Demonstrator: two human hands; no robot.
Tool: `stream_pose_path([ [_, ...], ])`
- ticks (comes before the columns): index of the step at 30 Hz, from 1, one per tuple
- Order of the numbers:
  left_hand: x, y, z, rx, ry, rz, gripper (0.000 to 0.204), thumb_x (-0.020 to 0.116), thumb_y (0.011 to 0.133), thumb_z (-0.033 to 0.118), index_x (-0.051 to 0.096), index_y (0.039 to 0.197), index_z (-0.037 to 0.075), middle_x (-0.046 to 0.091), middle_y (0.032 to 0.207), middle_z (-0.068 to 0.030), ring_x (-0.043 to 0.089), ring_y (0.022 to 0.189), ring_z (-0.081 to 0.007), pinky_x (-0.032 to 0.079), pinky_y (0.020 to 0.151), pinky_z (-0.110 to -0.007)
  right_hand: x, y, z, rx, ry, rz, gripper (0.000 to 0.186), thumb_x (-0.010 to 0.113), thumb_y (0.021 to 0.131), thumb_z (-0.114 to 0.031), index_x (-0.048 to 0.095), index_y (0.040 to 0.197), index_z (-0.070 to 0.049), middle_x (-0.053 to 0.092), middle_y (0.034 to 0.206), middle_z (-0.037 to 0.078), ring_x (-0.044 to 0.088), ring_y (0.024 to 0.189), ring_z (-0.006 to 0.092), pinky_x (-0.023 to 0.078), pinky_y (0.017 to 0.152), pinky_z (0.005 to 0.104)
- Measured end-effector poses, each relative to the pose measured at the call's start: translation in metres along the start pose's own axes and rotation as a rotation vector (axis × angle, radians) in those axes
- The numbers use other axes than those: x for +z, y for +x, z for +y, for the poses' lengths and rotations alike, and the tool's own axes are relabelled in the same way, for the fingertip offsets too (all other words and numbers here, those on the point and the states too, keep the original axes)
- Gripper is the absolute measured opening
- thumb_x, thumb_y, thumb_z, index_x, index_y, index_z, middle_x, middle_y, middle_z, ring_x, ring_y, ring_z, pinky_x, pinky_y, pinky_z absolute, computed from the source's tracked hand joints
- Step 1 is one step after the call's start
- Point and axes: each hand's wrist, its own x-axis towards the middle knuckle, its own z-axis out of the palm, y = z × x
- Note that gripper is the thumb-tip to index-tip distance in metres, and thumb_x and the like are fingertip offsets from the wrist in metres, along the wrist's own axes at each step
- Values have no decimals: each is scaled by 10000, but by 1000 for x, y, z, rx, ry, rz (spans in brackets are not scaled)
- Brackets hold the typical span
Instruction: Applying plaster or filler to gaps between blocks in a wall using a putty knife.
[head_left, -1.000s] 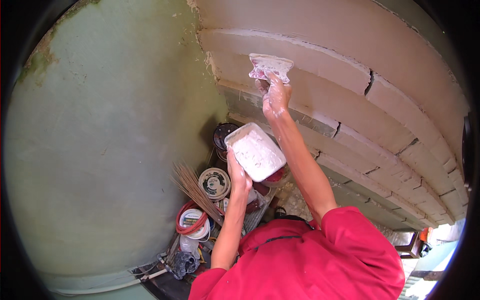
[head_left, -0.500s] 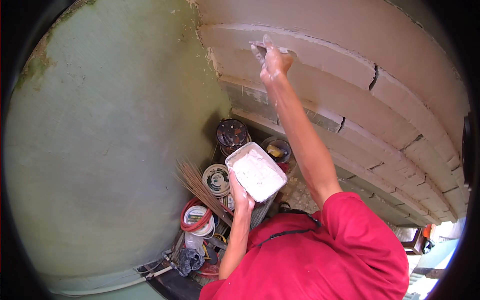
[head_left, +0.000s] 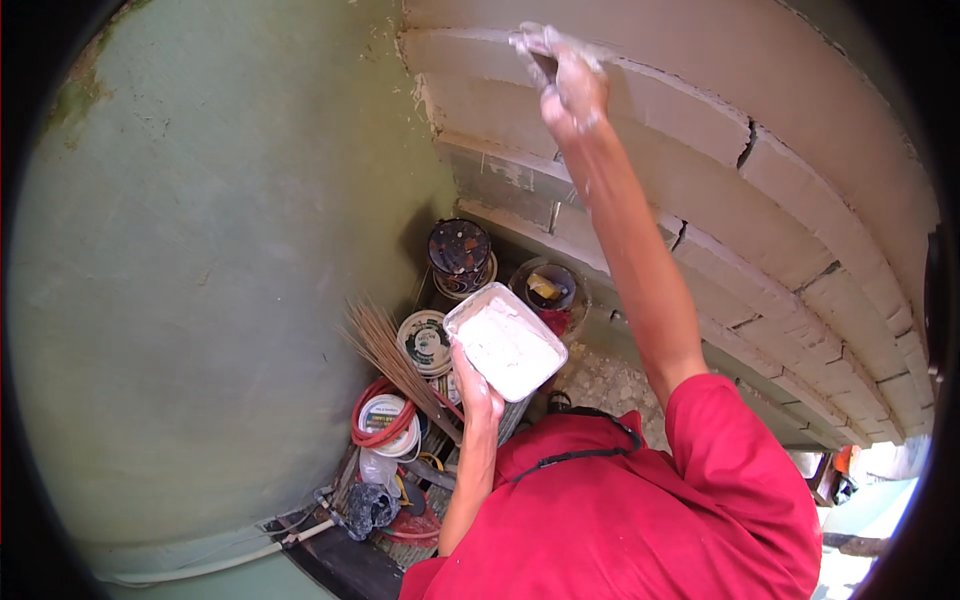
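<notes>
My left hand (head_left: 478, 390) grips a rectangular plastic tub (head_left: 553, 372) by its near left side, fingers partly hidden beneath. White paste (head_left: 500, 340) fills much of it. Up at the block wall (head_left: 690, 120), my right hand (head_left: 580, 90) is closed round a small flat tool (head_left: 545, 65), its exact kind unclear. White paste coats the fingers and the tool. That hand is at a mortar joint high on the wall, near the corner with the green wall (head_left: 200, 250).
Below the tub stand a spattered dark bucket (head_left: 459, 245), a round bowl holding a yellow item (head_left: 545, 287) and lidded white buckets (head_left: 424, 342). A bundle of thin sticks (head_left: 385, 355), a red hose (head_left: 362, 430) and a pale pipe (head_left: 230, 568) lie at the lower left.
My right hand with the flat tool has moved up and a little right along the block wall. The tub in my left hand has barely shifted.
</notes>
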Motion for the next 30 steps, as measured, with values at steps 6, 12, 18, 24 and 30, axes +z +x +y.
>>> stream_pose_path([
  [6, -7, -5, 1, -3, 12, 22, 547, 323, 1008, 435, 375, 1378, 36, 510, 1334, -111, 535, 1189, -247, 447, 995, -375, -87, -44, -7, 25, -134, 27, 159, 585, 876, -8, 600, 1007, 81, 670, 950, 171, 681, 802, 239, 590, 749, 364],
  [12, -6, -5, 0, -14, 72, 49, 548, 328, 1005, 437, 382, 1377, 37, 512, 1334, -109, 539, 1184, -246, 448, 992, -373, -106, -31, -40, -16, -270, 84, 205, 591, 896, -31, 562, 1061, 88, 661, 995, 177, 676, 873, 270, 587, 807, 349],
  [18, 1, -11, -3, -20, 85, 51, 558, 331, 1002, 449, 381, 1378, 40, 511, 1332, -109, 539, 1184, -250, 453, 986, -384, -71, 0, -65, -24, -180, 146, 175, 588, 912, -54, 560, 991, 100, 619, 1011, 180, 660, 887, 294, 596, 852, 371],
  [24, 2, -20, -3, -8, 65, 35, 564, 330, 1001, 458, 378, 1379, 43, 506, 1336, -106, 535, 1187, -252, 457, 981, -387, -59, 33, -89, 67, -41, 58, 166, 606, 902, -48, 556, 998, 78, 609, 999, 180, 618, 962, 283, 586, 892, 377],
  [30, -11, -21, -4, 13, 25, 26, 558, 345, 996, 455, 413, 1363, 39, 532, 1316, -107, 549, 1171, -257, 451, 991, -391, -79, -24, -86, 22, -199, -120, 216, 573, 927, -83, 558, 1073, 77, 619, 1069, 183, 628, 982, 270, 573, 889, 306],
])
